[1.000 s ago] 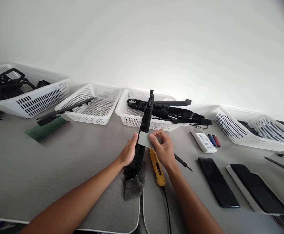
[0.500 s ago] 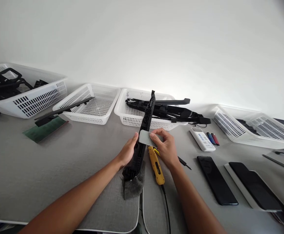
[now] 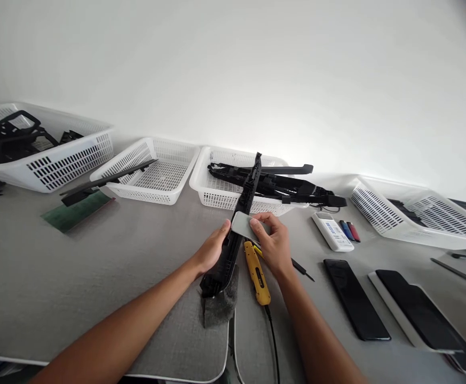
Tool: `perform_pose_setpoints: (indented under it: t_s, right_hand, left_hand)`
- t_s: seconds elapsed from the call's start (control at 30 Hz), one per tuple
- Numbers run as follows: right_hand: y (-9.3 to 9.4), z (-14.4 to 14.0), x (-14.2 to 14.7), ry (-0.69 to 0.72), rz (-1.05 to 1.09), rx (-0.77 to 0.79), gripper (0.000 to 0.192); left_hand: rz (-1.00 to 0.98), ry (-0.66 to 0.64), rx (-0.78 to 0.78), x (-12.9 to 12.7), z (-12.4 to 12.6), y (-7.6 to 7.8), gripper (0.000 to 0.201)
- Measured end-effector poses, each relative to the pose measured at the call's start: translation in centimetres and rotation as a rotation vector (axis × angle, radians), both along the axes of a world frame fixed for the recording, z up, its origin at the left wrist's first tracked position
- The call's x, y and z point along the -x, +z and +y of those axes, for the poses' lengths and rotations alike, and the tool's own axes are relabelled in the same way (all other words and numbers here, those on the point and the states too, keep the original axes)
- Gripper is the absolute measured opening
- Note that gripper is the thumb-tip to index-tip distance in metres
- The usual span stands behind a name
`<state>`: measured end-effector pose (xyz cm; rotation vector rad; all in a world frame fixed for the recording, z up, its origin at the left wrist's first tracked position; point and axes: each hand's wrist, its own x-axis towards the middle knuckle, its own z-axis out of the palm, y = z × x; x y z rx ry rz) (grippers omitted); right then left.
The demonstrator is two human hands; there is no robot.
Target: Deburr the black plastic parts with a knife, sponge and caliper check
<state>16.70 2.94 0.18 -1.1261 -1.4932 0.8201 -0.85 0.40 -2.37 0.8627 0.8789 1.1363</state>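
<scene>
Leftmost basket [image 3: 56,160] cut by the frame edge, remote's [image 3: 332,231] label too small to read, black strip's [image 3: 233,245] middle behind grey pad [image 3: 243,224]

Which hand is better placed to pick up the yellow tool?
Probably the right hand: the yellow tool lies just below it. The left hand steadies the long black part.

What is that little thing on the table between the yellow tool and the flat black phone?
In the head view, a thin black screwdriver lies on the table between the yellow tool and the black phone.
</scene>
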Motion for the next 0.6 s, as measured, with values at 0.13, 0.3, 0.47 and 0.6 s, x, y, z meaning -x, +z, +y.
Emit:
perform_pose_setpoints:
  t_s: [0.13,0.3,0.47,0.6]
  right_hand:
    - [-0.1,0.0,0.1,0.054,-0.024,0.003,0.032]
    - [-0.3,0.3,-0.3,-0.193,-0.009,-0.055,0.036]
    - [0.1,-1.3,1.1,-0.233,-0.075,-0.206,0.022]
    - [0.5,-2.9,2.9,0.121,-0.243,-0.405,0.013]
  left_hand:
    - [0.013,-0.006,-0.010,0.0,-0.1,0.0,0.072]
    - [-0.022,-0.097,0.054,-0.1,-0.6,0.8,0.071]
    - [0.041,-0.046,0.063,-0.1,-0.6,0.5,0.066]
    - [0.216,0.274,0.005,0.4,0.2,-0.9,0.048]
